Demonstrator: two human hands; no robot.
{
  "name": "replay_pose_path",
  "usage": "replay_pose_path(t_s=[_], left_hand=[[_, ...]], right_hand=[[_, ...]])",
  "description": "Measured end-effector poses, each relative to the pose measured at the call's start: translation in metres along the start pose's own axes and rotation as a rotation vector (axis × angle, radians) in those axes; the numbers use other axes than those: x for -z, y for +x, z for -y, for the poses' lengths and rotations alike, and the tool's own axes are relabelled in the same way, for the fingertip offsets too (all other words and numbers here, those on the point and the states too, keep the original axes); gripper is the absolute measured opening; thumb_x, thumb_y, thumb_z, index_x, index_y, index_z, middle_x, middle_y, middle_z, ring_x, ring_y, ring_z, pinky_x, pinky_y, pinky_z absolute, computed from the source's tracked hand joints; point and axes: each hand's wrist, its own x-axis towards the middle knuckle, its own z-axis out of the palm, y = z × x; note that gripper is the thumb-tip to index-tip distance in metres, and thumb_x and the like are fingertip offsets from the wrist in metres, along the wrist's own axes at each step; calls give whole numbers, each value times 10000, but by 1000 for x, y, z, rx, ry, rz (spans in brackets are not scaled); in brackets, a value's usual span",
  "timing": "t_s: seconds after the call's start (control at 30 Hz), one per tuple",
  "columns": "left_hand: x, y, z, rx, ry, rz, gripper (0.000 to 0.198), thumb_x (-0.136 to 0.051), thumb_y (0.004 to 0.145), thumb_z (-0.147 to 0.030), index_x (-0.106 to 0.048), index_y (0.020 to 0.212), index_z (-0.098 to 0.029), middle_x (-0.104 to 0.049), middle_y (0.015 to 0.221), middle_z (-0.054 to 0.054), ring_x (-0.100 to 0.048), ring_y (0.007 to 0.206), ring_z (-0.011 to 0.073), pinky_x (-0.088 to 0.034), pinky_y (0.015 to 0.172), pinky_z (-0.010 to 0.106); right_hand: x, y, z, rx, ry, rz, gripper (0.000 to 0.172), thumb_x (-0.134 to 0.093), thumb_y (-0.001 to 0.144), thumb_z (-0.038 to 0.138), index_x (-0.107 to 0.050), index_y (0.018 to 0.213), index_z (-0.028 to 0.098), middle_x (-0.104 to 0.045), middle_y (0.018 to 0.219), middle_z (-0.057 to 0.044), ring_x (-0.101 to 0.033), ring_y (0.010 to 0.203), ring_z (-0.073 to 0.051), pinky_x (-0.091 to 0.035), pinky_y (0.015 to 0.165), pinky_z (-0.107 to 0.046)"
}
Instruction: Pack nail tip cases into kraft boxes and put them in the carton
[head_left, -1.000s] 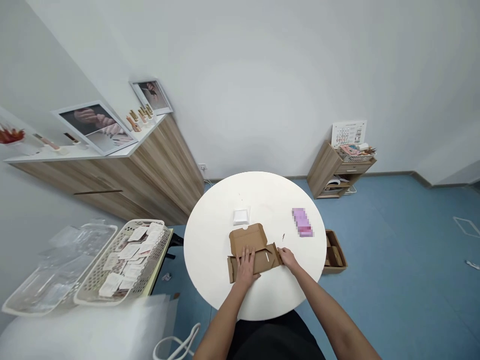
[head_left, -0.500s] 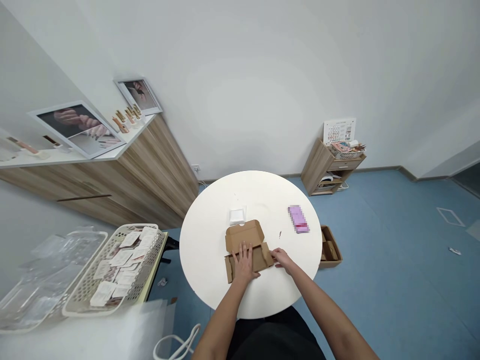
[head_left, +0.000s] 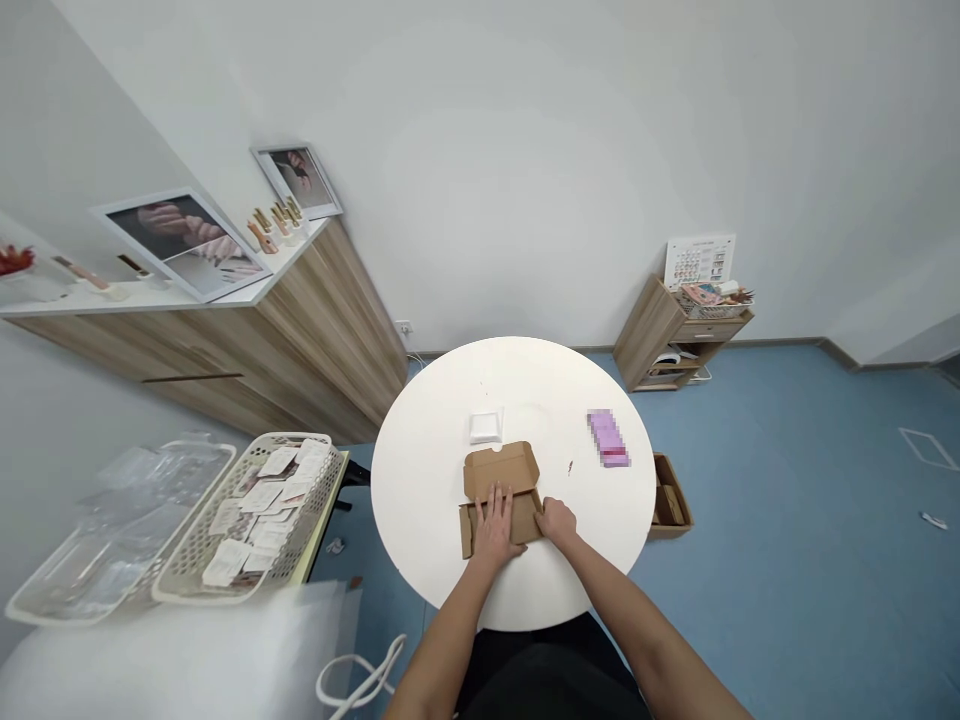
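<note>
Pressing down with open, spread fingers, the left hand (head_left: 491, 527) covers the kraft cardboard box (head_left: 501, 472), lying crosswise on the worktop (head_left: 427, 470); the right hand (head_left: 559, 522) curls against its right end.

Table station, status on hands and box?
Left hand flat on the cardboard mailer box, lid up. Right hand on its right end. White packet and pixelated pink package lie beyond, not touching.

Nail salon, framed manicure photos (head_left: 178, 242)
</note>
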Motion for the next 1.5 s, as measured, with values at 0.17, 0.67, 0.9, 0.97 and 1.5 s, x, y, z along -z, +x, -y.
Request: replay_pose_path(t_s=[0.17, 0.67, 0.9, 0.97, 1.5], left_hand=[[-4, -2, 1, 6, 0, 0, 1219, -785, 565, -452, -112, 1540, -169, -114, 1604, 178, -61, 1477, 375, -34, 1167, 601], [12, -32, 31, -103, -135, -45, 1067, -642, 706, -535, -89, 1534, -152, -171, 1601, 152, -108, 1480, 330, -98, 1189, 535], [17, -35, 71, 285, -284, -222, 753, -489, 824, -269, -180, 1503, -167, -438, 1449, 138, -382, 1354, 289, -287, 1124, 477], [20, -26, 77, 345, -340, -162, 685, -533, 777, -227, -336, 1432, -199, -521, 1348, 105, -467, 1266, 273, -359, 1065, 435], [18, -16, 84, 449, -491, -93, 399, -490, 731, -36, -672, 1024, -236, -650, 1111, 36, -581, 1077, 200, -454, 941, 334]], right_hand=[[4, -8, 2, 88, -114, -43, 241, -479, 886, 292, -620, 1047, 182, -671, 1073, -147, -636, 1001, -284, -455, 777, -358], [-9, -1, 28, 720, -442, -69, 1210, -874, 489, 341, -251, 1514, 189, -299, 1553, -168, -247, 1410, -383, -116, 1170, -507], [-10, 4, 30, 706, -468, -90, 1327, -917, 412, 435, -234, 1516, 161, -374, 1492, -205, -309, 1356, -394, -114, 1159, -517], [-11, 7, 29, 694, -458, -77, 1343, -911, 403, 470, -225, 1519, 176, -350, 1507, -195, -259, 1389, -398, -71, 1166, -523], [-10, 4, 28, 627, -435, -24, 1320, -898, 464, 465, -169, 1535, 214, -222, 1579, -178, -174, 1440, -383, -76, 1158, -567]])
